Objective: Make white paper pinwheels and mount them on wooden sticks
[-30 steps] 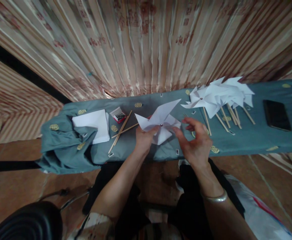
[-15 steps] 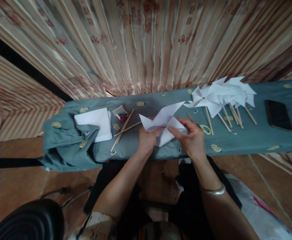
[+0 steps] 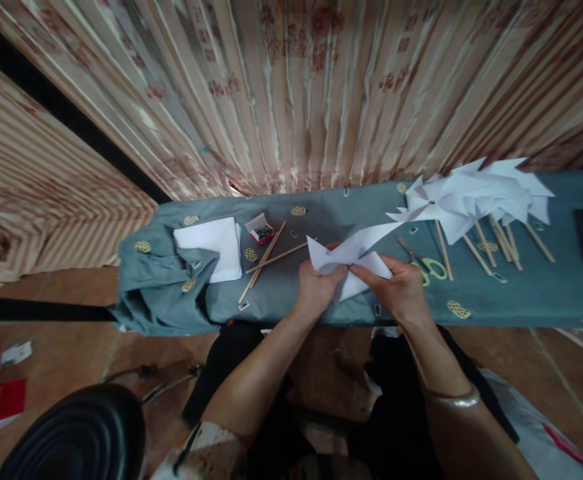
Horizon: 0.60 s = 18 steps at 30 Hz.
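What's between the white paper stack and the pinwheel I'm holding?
The head view shows a small open box and crossed wooden sticks there, then your left hand, which holds the pinwheel.

Both arms (image 3: 258, 383) are extended forward; the left hand (image 3: 318, 291) and right hand (image 3: 405, 288) are curled, thumbs (image 3: 365, 275) held nearly tip to tip.

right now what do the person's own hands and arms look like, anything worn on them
The left hand and right hand are both ungloved. A smooth silvery bangle circles the right forearm. On the left arm, a pale sleeve with dark and reddish marks ends around the elbow.
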Each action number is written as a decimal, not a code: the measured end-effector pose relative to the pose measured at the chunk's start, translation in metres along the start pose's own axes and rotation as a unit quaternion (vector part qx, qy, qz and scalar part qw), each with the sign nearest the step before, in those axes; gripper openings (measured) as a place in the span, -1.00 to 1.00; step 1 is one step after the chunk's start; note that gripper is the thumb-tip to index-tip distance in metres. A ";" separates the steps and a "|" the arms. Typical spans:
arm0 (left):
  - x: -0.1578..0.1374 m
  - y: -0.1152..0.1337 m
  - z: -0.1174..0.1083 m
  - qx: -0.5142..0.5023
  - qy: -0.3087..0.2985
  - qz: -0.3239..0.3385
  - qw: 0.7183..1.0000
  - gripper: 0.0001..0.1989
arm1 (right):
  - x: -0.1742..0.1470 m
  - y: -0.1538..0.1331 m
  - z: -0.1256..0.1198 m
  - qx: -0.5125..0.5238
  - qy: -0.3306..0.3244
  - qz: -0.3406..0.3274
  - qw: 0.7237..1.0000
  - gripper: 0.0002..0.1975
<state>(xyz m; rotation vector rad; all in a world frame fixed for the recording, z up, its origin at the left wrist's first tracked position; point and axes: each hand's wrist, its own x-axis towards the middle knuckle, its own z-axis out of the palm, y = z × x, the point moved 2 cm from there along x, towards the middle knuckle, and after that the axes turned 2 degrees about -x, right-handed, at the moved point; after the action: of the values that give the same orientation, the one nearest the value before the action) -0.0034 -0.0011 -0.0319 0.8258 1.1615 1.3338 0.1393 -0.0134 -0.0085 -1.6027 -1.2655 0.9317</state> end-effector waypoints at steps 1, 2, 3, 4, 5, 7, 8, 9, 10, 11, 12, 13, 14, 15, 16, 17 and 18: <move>0.000 0.000 0.000 -0.005 -0.002 0.000 1.000 -0.66 | 0.000 0.001 0.000 0.000 0.000 0.000 1.000 -0.66; 0.000 -0.001 0.001 -0.011 -0.004 0.000 1.000 -0.66 | 0.000 0.002 0.000 -0.001 -0.001 0.000 1.000 -0.67; 0.000 -0.001 0.001 -0.016 -0.005 -0.001 1.000 -0.66 | 0.000 0.003 0.000 -0.004 0.000 -0.001 1.000 -0.67; -0.001 -0.001 0.001 -0.020 -0.006 -0.003 1.000 -0.66 | 0.000 0.004 0.000 -0.006 0.002 -0.003 1.000 -0.68; -0.001 -0.001 0.001 -0.022 -0.008 -0.005 1.000 -0.66 | 0.000 0.005 0.000 -0.007 0.005 -0.003 1.000 -0.68; -0.001 -0.002 0.002 -0.029 -0.011 -0.007 1.000 -0.64 | 0.000 0.005 0.001 0.001 0.008 0.000 1.000 -0.69; -0.001 -0.002 0.002 -0.033 -0.013 -0.009 0.999 -0.63 | 0.000 0.005 0.001 0.010 0.008 0.006 1.000 -0.69; -0.001 -0.002 0.003 -0.037 -0.016 -0.010 0.999 -0.62 | 0.000 0.005 0.001 0.023 0.007 0.016 1.000 -0.69; -0.002 -0.002 0.003 -0.040 -0.018 -0.012 0.999 -0.61 | -0.001 0.004 0.001 0.039 0.005 0.027 0.999 -0.68; -0.003 -0.001 0.003 -0.041 -0.019 -0.014 0.999 -0.60 | -0.001 0.004 0.002 0.055 0.002 0.039 0.998 -0.67; -0.004 -0.001 0.002 -0.040 -0.020 -0.016 0.999 -0.60 | -0.002 0.003 0.002 0.072 0.000 0.051 0.996 -0.66; -0.005 0.000 0.002 -0.037 -0.020 -0.017 0.999 -0.59 | -0.002 0.002 0.002 0.088 -0.003 0.061 0.994 -0.65; -0.006 0.001 0.002 -0.033 -0.020 -0.018 0.999 -0.58 | -0.003 0.002 0.003 0.102 -0.005 0.069 0.992 -0.65; -0.008 0.003 0.001 -0.030 -0.023 -0.019 0.999 -0.57 | -0.004 0.001 0.003 0.113 -0.007 0.075 0.991 -0.65; -0.010 0.004 0.001 -0.031 -0.030 -0.020 0.999 -0.56 | -0.004 0.001 0.003 0.124 -0.008 0.081 0.989 -0.64; -0.012 0.006 0.001 -0.033 -0.041 -0.022 0.998 -0.54 | -0.005 0.001 0.002 0.134 -0.008 0.088 0.987 -0.63; -0.014 0.007 0.001 -0.038 -0.055 -0.024 0.997 -0.53 | -0.005 0.000 0.001 0.143 -0.008 0.097 0.985 -0.62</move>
<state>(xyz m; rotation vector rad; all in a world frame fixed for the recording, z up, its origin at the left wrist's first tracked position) -0.0024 -0.0140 -0.0224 0.8023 1.0329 1.2696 0.1370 -0.0183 -0.0091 -1.5087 -0.9461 1.1925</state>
